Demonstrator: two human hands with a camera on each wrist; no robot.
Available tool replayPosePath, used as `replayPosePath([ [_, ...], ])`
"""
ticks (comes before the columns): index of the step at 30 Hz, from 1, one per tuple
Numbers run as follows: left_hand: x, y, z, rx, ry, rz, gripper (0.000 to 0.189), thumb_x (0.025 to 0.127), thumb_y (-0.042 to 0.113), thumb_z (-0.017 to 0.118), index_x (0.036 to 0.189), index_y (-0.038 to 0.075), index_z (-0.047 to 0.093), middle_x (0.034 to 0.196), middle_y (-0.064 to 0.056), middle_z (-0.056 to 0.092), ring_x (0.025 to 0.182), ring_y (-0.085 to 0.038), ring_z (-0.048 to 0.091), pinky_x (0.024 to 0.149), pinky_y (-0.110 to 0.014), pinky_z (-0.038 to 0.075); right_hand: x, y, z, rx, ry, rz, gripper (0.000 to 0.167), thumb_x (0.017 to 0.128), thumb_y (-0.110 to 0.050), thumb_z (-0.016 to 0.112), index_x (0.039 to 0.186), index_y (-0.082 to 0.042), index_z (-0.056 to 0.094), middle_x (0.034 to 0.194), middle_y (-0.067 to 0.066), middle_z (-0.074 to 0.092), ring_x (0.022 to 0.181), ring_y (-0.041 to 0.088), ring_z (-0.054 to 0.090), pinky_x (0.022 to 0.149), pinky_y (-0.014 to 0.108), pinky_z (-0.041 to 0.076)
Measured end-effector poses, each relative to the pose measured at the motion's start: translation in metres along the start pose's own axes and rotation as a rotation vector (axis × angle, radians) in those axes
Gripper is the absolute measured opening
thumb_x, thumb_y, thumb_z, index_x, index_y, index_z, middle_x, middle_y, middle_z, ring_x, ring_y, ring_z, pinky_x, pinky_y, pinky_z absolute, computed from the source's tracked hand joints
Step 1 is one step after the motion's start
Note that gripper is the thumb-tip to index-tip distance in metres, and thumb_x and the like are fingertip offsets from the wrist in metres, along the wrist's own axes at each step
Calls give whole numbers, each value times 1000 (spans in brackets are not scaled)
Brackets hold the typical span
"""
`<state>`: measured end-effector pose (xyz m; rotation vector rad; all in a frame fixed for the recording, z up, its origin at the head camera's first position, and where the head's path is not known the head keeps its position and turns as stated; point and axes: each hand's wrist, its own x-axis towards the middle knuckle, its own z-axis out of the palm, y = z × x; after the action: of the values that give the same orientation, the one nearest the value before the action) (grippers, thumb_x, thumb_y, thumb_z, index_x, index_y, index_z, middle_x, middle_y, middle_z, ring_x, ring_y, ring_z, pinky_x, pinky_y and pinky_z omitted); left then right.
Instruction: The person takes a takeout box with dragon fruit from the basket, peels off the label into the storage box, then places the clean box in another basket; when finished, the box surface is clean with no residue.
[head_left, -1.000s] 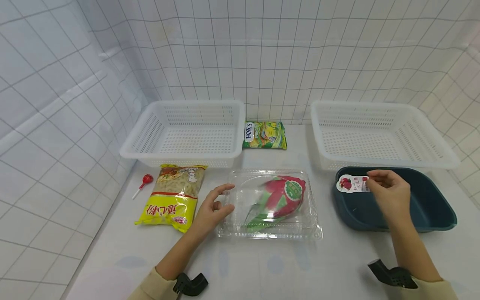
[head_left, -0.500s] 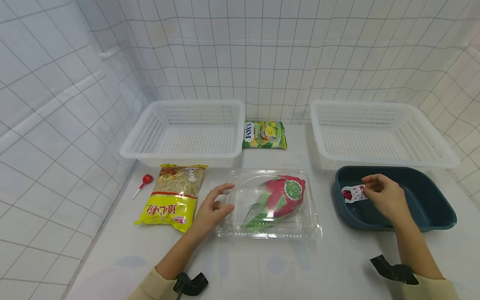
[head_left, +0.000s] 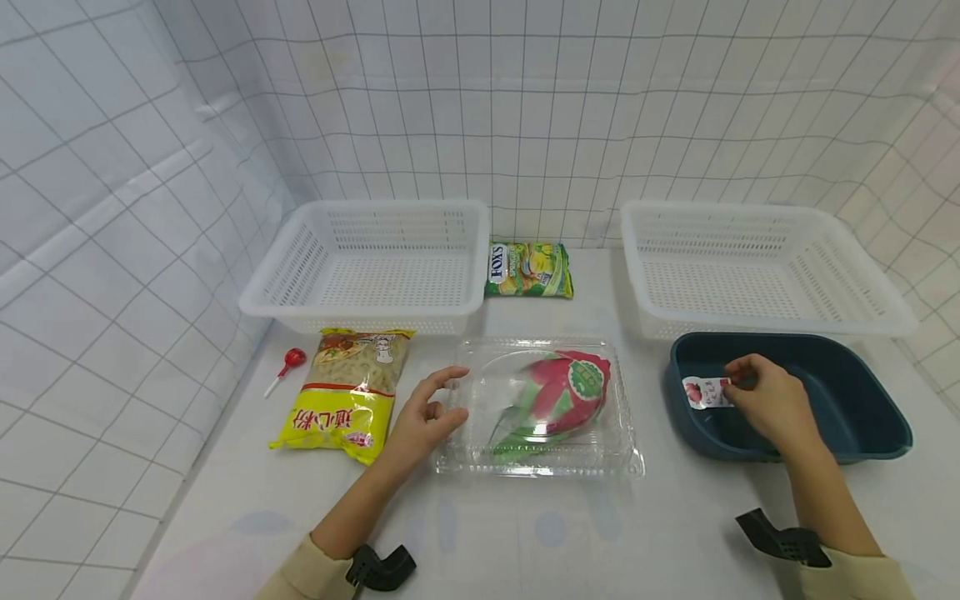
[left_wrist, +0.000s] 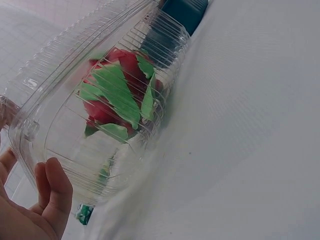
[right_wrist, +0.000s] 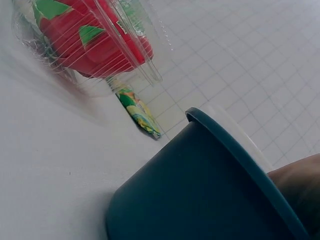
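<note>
In the head view my right hand (head_left: 772, 404) reaches into a dark teal basin (head_left: 855, 417). Its thumb and fingertips pinch the right end of a small flat white piece printed with red fruit (head_left: 703, 392), low within the basin's left part. My left hand (head_left: 420, 425) rests beside a clear plastic clamshell box (head_left: 468, 446), thumb and forefinger spread apart with tips at its left edge. A pink-and-green dragon fruit (head_left: 566, 396) with a green round label lies inside the box. The right wrist view shows the basin's outer wall (right_wrist: 190, 185), which hides most of that hand.
White perforated baskets stand at the back left (head_left: 375, 312) and back right (head_left: 772, 321). A green Fox's candy bag (head_left: 529, 270) lies between them. Left of my left hand are a yellow pasta bag (head_left: 348, 392) and a red lollipop (head_left: 294, 358). Gridded white cloth hangs behind.
My right hand has lowered into the basin, carrying the white printed piece down from near the rim and slightly left. The left hand and the clamshell box have stayed put.
</note>
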<state>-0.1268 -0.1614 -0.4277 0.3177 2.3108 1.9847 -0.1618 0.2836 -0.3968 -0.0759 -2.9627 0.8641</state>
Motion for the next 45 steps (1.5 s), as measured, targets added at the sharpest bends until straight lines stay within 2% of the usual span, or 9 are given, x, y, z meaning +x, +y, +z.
replayPosePath([
  [6, 0, -1, 0, -10, -2, 4, 49, 92, 10, 62, 139, 11, 49, 133, -20, 39, 56, -7, 37, 52, -17, 35, -1, 2, -1, -22, -8, 20, 31, 90, -12, 63, 114, 7, 55, 109, 29, 61, 91, 44, 56, 67, 51, 43],
  [15, 1, -2, 0, -50, -3, -2, 50, 92, 8, 62, 140, 11, 48, 133, -20, 37, 57, -7, 39, 52, -17, 36, -2, 1, -3, -14, 6, 14, 32, 91, -12, 62, 115, 8, 55, 111, 32, 60, 97, 47, 56, 74, 58, 45],
  [21, 2, -2, 0, -64, -3, -15, 49, 93, 10, 61, 140, 11, 47, 121, -19, 37, 58, -8, 39, 55, -17, 38, -2, 1, -5, 20, 29, 21, 31, 93, -15, 59, 114, 8, 56, 110, 31, 60, 98, 47, 56, 75, 58, 46],
  [25, 3, 0, 1, -69, -14, -60, 48, 94, 11, 59, 140, 13, 45, 113, -18, 36, 63, -10, 45, 60, -19, 43, -2, 2, -8, 44, 43, 31, 32, 94, -17, 59, 114, 7, 57, 110, 30, 60, 99, 46, 55, 75, 56, 46],
  [28, 4, 2, 1, -56, -16, -95, 47, 94, 11, 57, 138, 14, 44, 111, -19, 36, 66, -15, 49, 63, -21, 46, -2, 3, -12, 51, 52, 37, 32, 95, -19, 59, 115, 6, 57, 111, 29, 60, 100, 45, 55, 75, 54, 46],
  [34, 6, 3, 2, -51, -20, -106, 43, 93, 9, 56, 134, 14, 42, 108, -20, 36, 64, -19, 52, 62, -21, 47, 1, 5, -20, 47, 77, 72, 36, 96, -24, 58, 116, 5, 57, 112, 29, 59, 99, 43, 54, 74, 52, 47],
  [39, 7, 0, 4, -84, -3, -61, 40, 89, 7, 55, 126, 11, 42, 104, -18, 38, 60, -17, 54, 61, -22, 50, 7, 6, -26, 63, 118, 102, 40, 97, -28, 56, 118, 5, 56, 114, 29, 58, 100, 43, 53, 69, 45, 47],
  [45, 6, -5, 10, -132, 84, 40, 33, 82, 1, 51, 114, 7, 44, 95, -14, 40, 46, -6, 37, 50, -17, 37, 13, 6, -32, 113, 145, 149, 46, 98, -35, 52, 121, 5, 55, 118, 28, 55, 106, 44, 50, 72, 46, 43],
])
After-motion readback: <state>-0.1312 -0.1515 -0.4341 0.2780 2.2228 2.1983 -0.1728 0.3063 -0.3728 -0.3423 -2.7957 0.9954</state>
